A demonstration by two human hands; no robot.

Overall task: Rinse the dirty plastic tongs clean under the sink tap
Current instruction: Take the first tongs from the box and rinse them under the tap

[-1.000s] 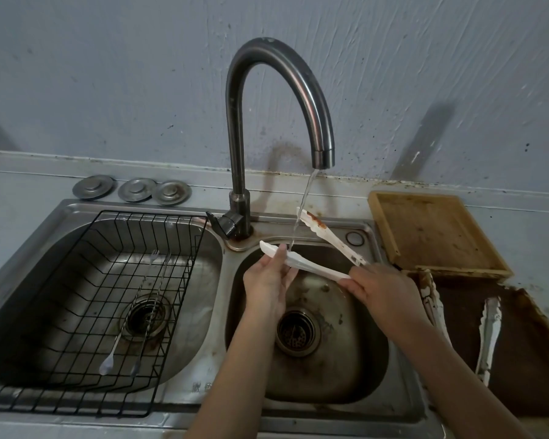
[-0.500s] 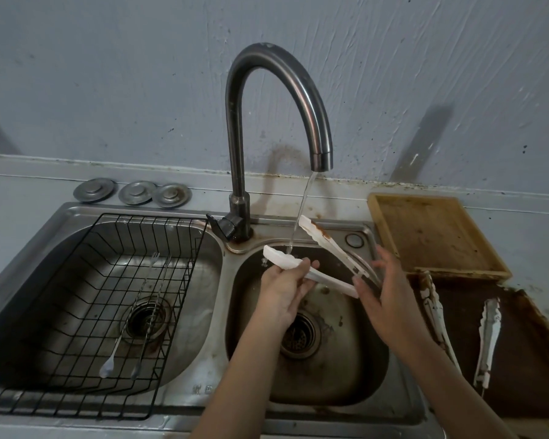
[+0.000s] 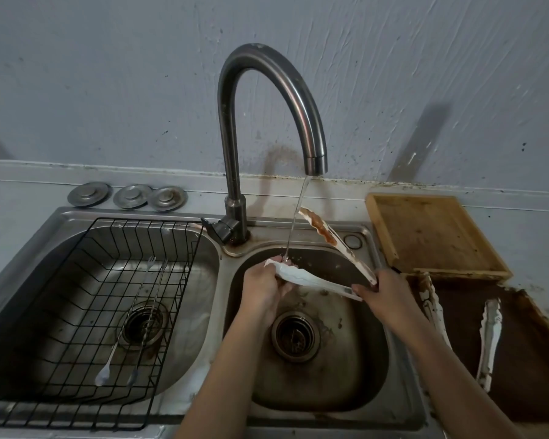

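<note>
Both hands' grip clamps the tongs (image 3: 311, 280) under the tap (image 3: 267, 99); two more tongs (image 3: 490, 340) lie right.

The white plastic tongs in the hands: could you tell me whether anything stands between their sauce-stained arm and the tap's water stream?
Nothing visible does. The white plastic tongs are held over the right basin; the water stream lands on the lower arm by the left hand, while the stained upper arm sits just right of it, open air between.
</note>
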